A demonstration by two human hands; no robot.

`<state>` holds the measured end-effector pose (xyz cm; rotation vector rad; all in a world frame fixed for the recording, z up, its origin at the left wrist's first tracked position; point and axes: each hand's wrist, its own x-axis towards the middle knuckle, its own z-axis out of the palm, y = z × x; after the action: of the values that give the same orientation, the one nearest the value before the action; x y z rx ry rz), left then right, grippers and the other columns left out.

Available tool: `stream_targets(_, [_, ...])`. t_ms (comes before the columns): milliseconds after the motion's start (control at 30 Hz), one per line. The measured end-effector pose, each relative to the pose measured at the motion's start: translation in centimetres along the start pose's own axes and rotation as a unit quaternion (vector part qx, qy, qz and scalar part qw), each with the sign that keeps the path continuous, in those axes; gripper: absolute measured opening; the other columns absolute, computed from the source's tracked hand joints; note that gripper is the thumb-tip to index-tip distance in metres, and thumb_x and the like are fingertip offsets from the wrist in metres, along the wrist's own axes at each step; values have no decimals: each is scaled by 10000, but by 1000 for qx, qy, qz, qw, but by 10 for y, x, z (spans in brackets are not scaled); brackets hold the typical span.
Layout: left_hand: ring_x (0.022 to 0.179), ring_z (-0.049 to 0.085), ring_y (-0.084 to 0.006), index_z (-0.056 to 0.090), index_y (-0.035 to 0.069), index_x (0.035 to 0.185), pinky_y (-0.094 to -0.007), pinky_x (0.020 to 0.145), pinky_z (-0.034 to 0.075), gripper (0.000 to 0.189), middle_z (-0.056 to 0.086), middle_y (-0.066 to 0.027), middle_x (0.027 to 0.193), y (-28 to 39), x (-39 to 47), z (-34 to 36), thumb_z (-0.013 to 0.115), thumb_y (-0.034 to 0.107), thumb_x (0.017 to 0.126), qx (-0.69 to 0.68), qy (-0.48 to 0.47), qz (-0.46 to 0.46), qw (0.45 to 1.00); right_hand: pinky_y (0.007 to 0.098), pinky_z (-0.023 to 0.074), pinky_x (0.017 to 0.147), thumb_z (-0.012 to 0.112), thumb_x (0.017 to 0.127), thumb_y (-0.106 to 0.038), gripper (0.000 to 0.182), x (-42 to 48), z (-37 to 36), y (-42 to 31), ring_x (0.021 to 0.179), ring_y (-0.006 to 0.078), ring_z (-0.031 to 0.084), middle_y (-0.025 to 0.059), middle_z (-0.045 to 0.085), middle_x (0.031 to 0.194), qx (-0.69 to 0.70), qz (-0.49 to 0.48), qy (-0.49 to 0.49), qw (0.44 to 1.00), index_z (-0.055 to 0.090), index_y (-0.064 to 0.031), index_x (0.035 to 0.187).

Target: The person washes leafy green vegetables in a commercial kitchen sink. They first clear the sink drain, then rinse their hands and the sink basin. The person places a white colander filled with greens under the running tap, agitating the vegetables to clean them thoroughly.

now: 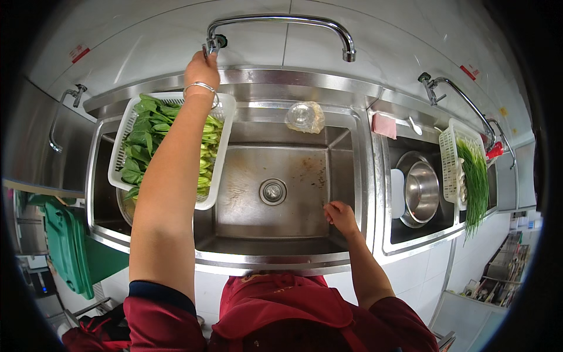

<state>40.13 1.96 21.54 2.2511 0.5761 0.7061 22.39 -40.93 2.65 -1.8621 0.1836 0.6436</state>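
Observation:
My left hand (201, 72), with a bangle at its wrist, grips the handle of the chrome wall tap (281, 18). The spout reaches right over the back of the stainless steel sink (246, 193), and no water shows below it. Under my left forearm, a white plastic basket (224, 132) of leafy greens (143, 127) lies across the sink's left side. My right hand (341, 215) hovers over the basin's right part, fingers curled, with nothing visible in them. A drain strainer (272, 192) sits mid-basin among brown specks. A clear plastic container in a crumpled bag (304, 116) rests at the back ledge.
The right-hand basin holds metal bowls (422, 189). Beside it stands a white basket (448, 167) with long green chives (475, 185). A pink cloth (384, 126) and a white spoon (414, 126) lie on the ledge. A green bin (66, 246) stands at lower left.

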Motion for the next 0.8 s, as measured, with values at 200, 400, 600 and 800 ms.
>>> stream_targets(200, [780,612,-384,618,52,959,-435,717,472,313,655,-183,794,-7,12,-3,525,347,912,-23,-6,-47,999,236,430,517,546,901,-169,206,15,-3,-5,576,98,533,39,588,696,106,16,-23,994,628,17,871])
stream_targets(400, [570,648,-257,590,-35,910,-340,561,518,338,644,-156,694,-8,17,-3,492,288,927,-156,-10,-97,983,224,427,517,550,915,-183,198,51,-1,-24,583,90,527,41,595,719,190,27,-15,981,624,-1,890])
stream_targets(600, [519,637,-225,574,-66,890,-321,534,523,330,617,-169,670,-15,29,1,474,247,925,-320,-41,-185,928,213,441,528,551,917,-186,177,81,-10,-37,601,91,531,39,600,740,304,67,-17,950,616,-23,892])
stream_targets(800, [859,625,-347,585,-60,992,-381,728,497,405,627,-231,988,-13,41,-11,568,326,868,40,115,100,988,204,452,519,535,904,-156,155,108,-5,-42,602,97,523,48,588,755,403,123,-19,907,598,-14,898])
